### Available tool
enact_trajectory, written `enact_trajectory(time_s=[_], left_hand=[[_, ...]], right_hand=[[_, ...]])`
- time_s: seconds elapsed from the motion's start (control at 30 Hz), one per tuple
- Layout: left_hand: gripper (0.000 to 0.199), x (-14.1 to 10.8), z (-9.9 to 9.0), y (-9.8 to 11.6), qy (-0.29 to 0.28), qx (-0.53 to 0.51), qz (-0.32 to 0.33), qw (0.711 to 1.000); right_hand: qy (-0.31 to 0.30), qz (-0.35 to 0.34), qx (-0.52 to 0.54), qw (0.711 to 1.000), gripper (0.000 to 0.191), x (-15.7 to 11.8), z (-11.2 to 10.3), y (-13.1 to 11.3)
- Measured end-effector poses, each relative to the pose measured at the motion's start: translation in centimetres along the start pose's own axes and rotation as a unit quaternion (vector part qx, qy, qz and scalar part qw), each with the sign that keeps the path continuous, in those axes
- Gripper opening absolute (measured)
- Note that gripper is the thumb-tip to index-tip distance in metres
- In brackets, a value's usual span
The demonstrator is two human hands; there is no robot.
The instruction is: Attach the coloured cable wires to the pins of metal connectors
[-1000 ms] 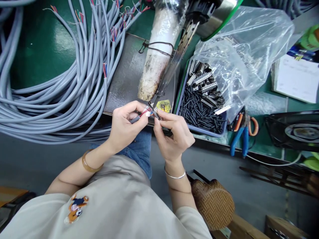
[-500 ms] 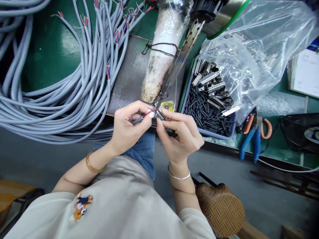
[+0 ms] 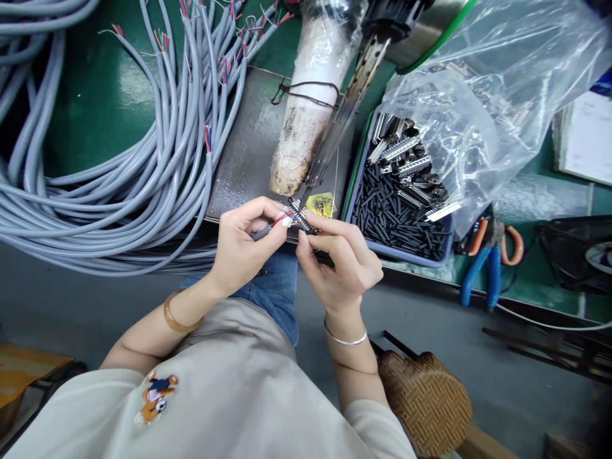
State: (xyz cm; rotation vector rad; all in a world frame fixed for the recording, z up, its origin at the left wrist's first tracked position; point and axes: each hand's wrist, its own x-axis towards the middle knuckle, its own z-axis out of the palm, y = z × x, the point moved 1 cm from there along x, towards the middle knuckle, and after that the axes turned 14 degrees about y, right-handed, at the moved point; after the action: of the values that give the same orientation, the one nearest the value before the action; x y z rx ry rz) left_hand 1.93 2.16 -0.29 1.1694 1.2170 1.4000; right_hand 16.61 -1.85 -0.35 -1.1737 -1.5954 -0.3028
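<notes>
My left hand [image 3: 249, 245] is closed on the end of a grey cable [image 3: 261, 233], its red and other coloured wires fanned out from the fingertips. Pinched in my right hand [image 3: 340, 258] is a small metal multi-pin connector [image 3: 301, 218], tilted, with the wires running up to its row of pins. Just above it, the thin tip of a soldering iron [image 3: 329, 145] points down, close to the connector; whether they touch I cannot tell. A white wrapped tube [image 3: 303, 115] tied with dark wire stands beside the iron.
Left lies a large bundle of grey cables [image 3: 157, 166] with stripped ends. A blue tray [image 3: 351, 191] at right holds black sleeves [image 3: 387, 213] and metal connectors [image 3: 401, 150], partly under a clear plastic bag [image 3: 482, 127]. Blue-handled pliers [image 3: 488, 268] lie at the table edge. Below is a stool [image 3: 425, 401].
My right hand has shifted slightly left and down, turning the connector so more of its pin row shows. The connector sits a little apart from where it was under the iron tip. My left hand barely moved.
</notes>
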Motion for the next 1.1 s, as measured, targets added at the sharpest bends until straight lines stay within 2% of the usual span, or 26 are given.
enact_trajectory(time_s=[0.2, 0.3, 0.4, 0.5, 0.57, 0.6, 0.67, 0.77, 0.8, 0.83, 0.87, 0.93, 1.0, 1.1], left_hand=[[0.01, -0.6, -0.7, 0.0, -0.042, -0.007, -0.041, 0.998], [0.017, -1.1, -1.2, 0.2, -0.058, -0.043, -0.069, 0.995], [0.026, -1.5, -1.7, 0.7, -0.079, -0.081, -0.085, 0.99], [0.029, -1.9, -2.0, 1.1, -0.12, -0.101, -0.117, 0.981], [0.027, -2.0, -2.2, 1.2, -0.132, -0.114, -0.141, 0.975], [0.027, -2.0, -2.3, 1.1, -0.131, -0.118, -0.15, 0.973], [0.026, -2.0, -2.5, 1.0, -0.12, -0.122, -0.158, 0.972], [0.024, -2.1, -2.5, 0.9, -0.106, -0.128, -0.144, 0.976], [0.023, -2.1, -2.5, 0.9, -0.103, -0.128, -0.137, 0.977], [0.023, -2.2, -2.5, 0.9, -0.101, -0.127, -0.131, 0.978], [0.022, -2.2, -2.5, 1.0, -0.099, -0.124, -0.126, 0.979], [0.021, -2.3, -2.4, 1.0, -0.099, -0.117, -0.114, 0.982], [0.02, -2.4, -2.4, 0.9, -0.101, -0.112, -0.097, 0.984], [0.017, -2.6, -2.4, 0.7, -0.107, -0.1, -0.074, 0.986]], right_hand=[[0.022, -0.012, -0.008, 1.0, 0.019, -0.5, -0.6, -0.1], [0.028, 0.01, 0.0, 1.0, 0.019, -0.7, -1.0, -0.2], [0.004, 0.092, 0.044, 0.995, 0.017, -0.4, -1.3, -0.2], [-0.084, 0.206, 0.115, 0.968, 0.015, -0.1, -1.4, -0.4], [-0.131, 0.246, 0.144, 0.95, 0.015, -0.1, -1.5, -0.6], [-0.135, 0.255, 0.149, 0.946, 0.014, -0.1, -1.5, -0.7], [-0.094, 0.265, 0.14, 0.949, 0.009, -0.4, -1.7, -0.9], [0.053, 0.267, 0.101, 0.957, 0.003, -0.7, -2.5, -1.2], [0.075, 0.271, 0.088, 0.956, 0.004, -0.7, -2.8, -1.4], [0.068, 0.28, 0.08, 0.954, 0.008, -0.6, -3.1, -1.5], [0.036, 0.292, 0.078, 0.952, 0.012, -0.4, -3.3, -1.6], [-0.061, 0.316, 0.092, 0.942, 0.016, 0.0, -3.5, -1.9], [-0.125, 0.325, 0.11, 0.931, 0.015, 0.4, -3.5, -2.2], [-0.146, 0.323, 0.109, 0.929, 0.012, 0.7, -3.0, -2.3]])
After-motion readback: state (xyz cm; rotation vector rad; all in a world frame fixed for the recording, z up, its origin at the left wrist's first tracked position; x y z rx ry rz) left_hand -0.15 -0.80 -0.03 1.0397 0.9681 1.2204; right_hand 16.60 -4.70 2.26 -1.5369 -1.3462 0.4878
